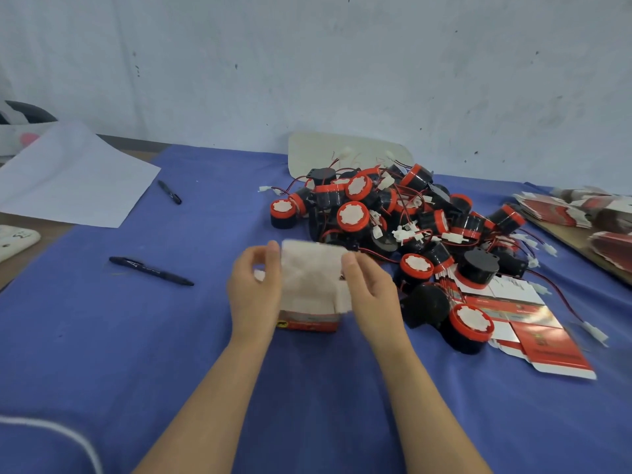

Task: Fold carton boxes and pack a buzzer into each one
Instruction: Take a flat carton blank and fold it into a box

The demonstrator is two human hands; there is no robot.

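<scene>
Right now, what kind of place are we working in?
Probably a small workshop's hand-packing bench: a heap of wired buzzers, flat printed cartons beside it, and a half-folded carton on the blue cloth.

- The carton box is smearing in motion blur, and the print on its red front is too blurred to read.
- The left hand is curling its fingers round the box's left flap and covering that side.
- The right hand is hiding the box's right wall; whether it is gripping cannot be told.
- The buzzers are burying part of a flat carton and the foot of a pale board.
- The right edge is cutting off blurred stacks of flat cartons.
- The left edge is cutting off a white device on the counter.
</scene>
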